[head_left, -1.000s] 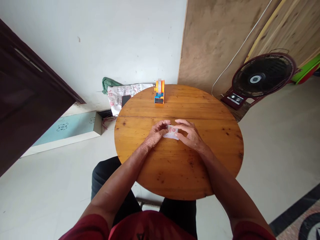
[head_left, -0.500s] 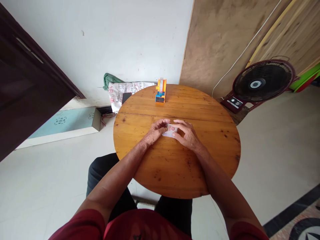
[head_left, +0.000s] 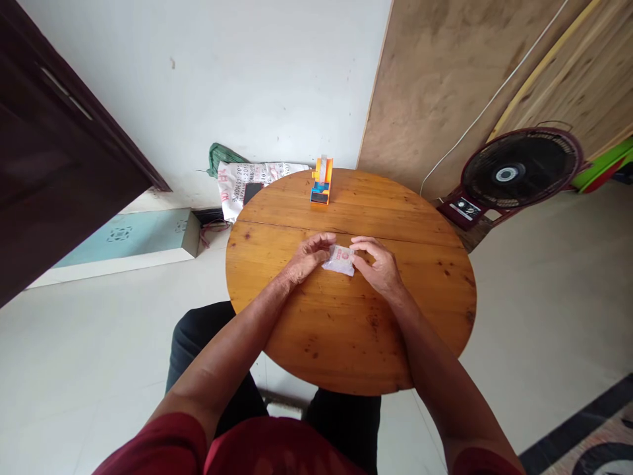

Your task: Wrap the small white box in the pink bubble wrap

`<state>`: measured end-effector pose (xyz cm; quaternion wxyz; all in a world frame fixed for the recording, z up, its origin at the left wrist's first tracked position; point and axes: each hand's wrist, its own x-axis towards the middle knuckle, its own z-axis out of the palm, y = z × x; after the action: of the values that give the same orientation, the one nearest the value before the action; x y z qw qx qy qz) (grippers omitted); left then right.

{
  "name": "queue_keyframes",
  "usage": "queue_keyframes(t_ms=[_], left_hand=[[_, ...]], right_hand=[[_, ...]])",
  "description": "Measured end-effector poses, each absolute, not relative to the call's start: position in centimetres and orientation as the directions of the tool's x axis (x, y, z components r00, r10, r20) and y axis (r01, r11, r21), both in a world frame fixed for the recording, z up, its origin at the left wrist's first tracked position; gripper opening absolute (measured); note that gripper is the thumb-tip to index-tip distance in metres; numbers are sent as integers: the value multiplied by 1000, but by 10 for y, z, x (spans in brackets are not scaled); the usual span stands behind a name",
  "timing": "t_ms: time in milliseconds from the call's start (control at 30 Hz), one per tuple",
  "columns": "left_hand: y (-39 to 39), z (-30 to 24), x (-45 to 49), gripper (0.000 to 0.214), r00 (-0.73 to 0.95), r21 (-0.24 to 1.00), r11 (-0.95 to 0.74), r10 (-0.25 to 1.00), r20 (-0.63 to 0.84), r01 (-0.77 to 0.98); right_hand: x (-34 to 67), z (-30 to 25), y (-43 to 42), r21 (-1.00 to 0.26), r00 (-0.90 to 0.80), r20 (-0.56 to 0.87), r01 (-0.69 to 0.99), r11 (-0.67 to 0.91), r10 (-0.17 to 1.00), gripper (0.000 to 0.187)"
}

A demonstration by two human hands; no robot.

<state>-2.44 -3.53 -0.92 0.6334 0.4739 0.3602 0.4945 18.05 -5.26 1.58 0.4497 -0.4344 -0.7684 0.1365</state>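
The packet (head_left: 339,262) is whitish, printed in red. Beneath it the counter (head_left: 341,330) is honey-orange wood, flecked with dark brown knots. The tape dispenser (head_left: 320,189) pairs bright orange with blue. A white sack (head_left: 230,179) carries red and black lettering beside a dark green bag (head_left: 225,156). The fan (head_left: 519,171) is maroon and black with a pale hub; the long box (head_left: 143,234) is pale blue, stamped with dark geometric motifs. The shirt (head_left: 281,448) is deep red, the trousers (head_left: 200,336) black.

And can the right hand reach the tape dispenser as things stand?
Probably yes, with a forward stretch: the right hand is at the packet, but only table shows between that hand and the dispenser.
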Motion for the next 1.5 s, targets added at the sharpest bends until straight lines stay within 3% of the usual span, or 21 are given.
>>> queue_keyframes(t_ms=[200, 433, 1167, 1367, 1500], left_hand=[[-35, -11, -21, 47, 279, 949, 83, 960, 5, -305], [-39, -9, -18, 48, 326, 937, 76, 944, 42, -341], [-38, -13, -17, 49, 335, 928, 88, 941, 42, -363], [-40, -9, -19, 50, 323, 937, 76, 946, 41, -341], [-39, -9, -19, 52, 325, 945, 71, 945, 39, -319]], right_hand=[[177, 16, -54, -494, -291, 543, 647, 580, 787, 8], [172, 12, -56, -383, -292, 619, 699, 604, 729, 16], [169, 19, -60, -605, -132, 604, 565, 561, 786, 16], [177, 21, -58, -577, -246, 541, 587, 567, 804, 9], [178, 19, -58, -456, -269, 542, 702, 547, 796, 10]])
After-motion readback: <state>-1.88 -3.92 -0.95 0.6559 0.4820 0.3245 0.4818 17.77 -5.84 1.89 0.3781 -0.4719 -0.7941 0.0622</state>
